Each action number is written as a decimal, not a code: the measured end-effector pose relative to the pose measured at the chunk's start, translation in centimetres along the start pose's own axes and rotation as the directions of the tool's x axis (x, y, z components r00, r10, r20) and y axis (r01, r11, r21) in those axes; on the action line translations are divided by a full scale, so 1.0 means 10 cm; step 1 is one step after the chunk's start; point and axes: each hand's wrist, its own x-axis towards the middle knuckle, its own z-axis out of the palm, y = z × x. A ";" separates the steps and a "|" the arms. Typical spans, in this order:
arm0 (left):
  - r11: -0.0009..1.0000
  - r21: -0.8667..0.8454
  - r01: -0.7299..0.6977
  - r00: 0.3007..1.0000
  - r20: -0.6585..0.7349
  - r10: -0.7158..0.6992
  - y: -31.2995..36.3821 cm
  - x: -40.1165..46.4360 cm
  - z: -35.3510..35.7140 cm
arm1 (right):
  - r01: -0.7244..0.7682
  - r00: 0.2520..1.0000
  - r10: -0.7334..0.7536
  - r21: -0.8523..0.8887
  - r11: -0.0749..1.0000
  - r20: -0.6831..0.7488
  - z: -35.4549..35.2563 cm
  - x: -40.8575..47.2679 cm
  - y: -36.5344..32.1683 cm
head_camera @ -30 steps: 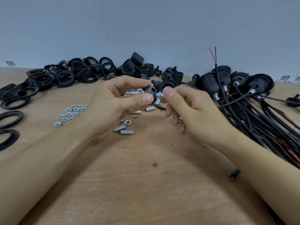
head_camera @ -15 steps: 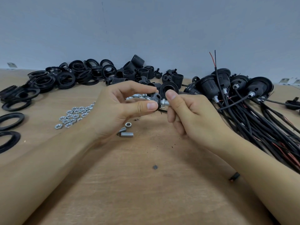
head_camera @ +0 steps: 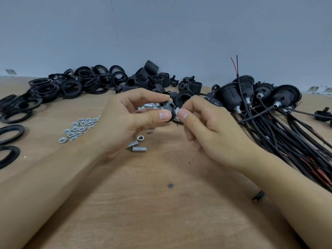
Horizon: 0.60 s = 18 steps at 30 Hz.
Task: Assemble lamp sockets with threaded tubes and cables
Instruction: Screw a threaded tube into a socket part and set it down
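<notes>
My left hand (head_camera: 122, 121) grips a small black socket cap (head_camera: 168, 107) between thumb and fingers, above the wooden table (head_camera: 143, 203). My right hand (head_camera: 206, 128) pinches a short silver threaded tube (head_camera: 177, 112) that sticks out of the cap's right side; the fingertips hide most of it. Two loose threaded tubes (head_camera: 139, 149) and a nut (head_camera: 140, 138) lie on the table just below my left hand. More silver tubes (head_camera: 150, 106) lie behind my hands.
A cluster of silver nuts (head_camera: 79, 127) lies left of my left hand. Black rings (head_camera: 71, 83) and socket bodies (head_camera: 154, 78) are heaped along the back. Finished sockets with black cables (head_camera: 269, 123) are piled at the right. Flat black rings (head_camera: 10, 132) lie at the left edge.
Both hands stay together around the cap and tube. The right fingertips have shifted slightly on the tube, and the view has tilted a little.
</notes>
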 end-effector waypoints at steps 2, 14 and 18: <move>1.000 -0.004 -0.008 1.000 0.016 0.008 0.00 -0.01 0.01 | -0.041 0.999 0.042 0.089 0.995 -0.011 0.01 0.00 -0.01; 1.000 0.029 -0.010 1.000 0.004 0.010 0.00 -0.01 0.00 | -0.096 0.995 0.097 0.131 0.987 0.001 -0.04 0.00 -0.04; 0.998 0.066 -0.002 1.000 0.011 0.001 -0.01 -0.01 0.01 | -0.088 0.996 0.089 0.096 0.991 -0.012 -0.03 0.01 -0.02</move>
